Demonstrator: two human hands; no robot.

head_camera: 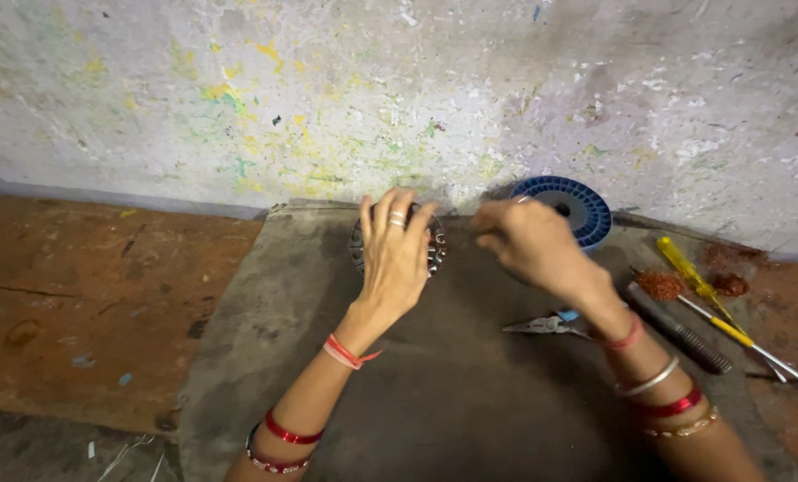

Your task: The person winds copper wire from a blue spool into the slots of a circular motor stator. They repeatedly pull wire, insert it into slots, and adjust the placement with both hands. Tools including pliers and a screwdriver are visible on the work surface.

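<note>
My left hand [396,254] lies over a round slotted metal core [435,252] that stands upright on a dark cloth mat [452,393]; the fingers wrap its top rim and hide most of it. To its right, my right hand [528,241] is held with fingers pinched together just beside the core. Whether it pinches a thin wire is too fine to tell. Both wrists wear red and silver bangles and red threads.
A blue plastic spool [586,207] leans on the paint-flecked wall behind my right hand. Pliers [546,325] lie on the mat under my right wrist. A black threaded rod [684,332], yellow-handled screwdrivers [698,281] and clumps of copper wire [662,284] lie at the right. Reddish floor spreads left.
</note>
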